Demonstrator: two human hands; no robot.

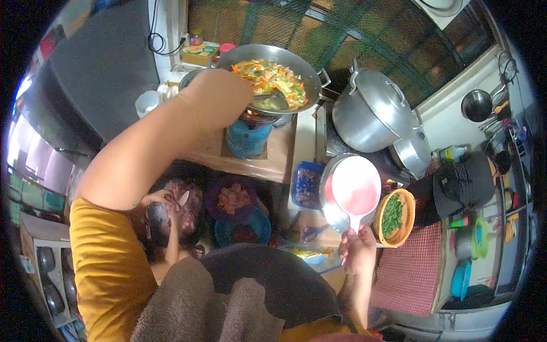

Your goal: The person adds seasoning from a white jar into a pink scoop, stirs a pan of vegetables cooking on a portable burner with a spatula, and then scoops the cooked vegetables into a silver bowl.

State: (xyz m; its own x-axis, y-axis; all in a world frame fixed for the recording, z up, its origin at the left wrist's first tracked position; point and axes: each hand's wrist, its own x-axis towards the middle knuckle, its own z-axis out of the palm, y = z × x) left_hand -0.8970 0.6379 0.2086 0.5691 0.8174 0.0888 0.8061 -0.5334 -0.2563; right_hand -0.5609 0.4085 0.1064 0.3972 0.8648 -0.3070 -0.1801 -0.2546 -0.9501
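Observation:
My left hand [224, 92] is shut around the handle of a metal ladle [277, 100]; the back of the hand hides the fingers. The ladle's bowl rests among shredded cabbage and carrot strips [273, 79] in a wide metal wok [310, 72]. Beneath the wok is a blue stove [248, 137] with a visible flame. On the other side, my right hand [358, 250] grips the handle of a pink plastic dipper [357, 186]. The dipper is held over a round metal vessel [330, 213] and hides most of it; glare washes out part of its inside.
A lidded pot [372, 113] stands right of the wok. Chopped greens fill an orange basket [408, 220], and a blue container [295, 192] holds chopped pieces. Scissors [314, 233] lie nearby. Lower left, another person's hands [171, 205] hold a knife [183, 198] over meat.

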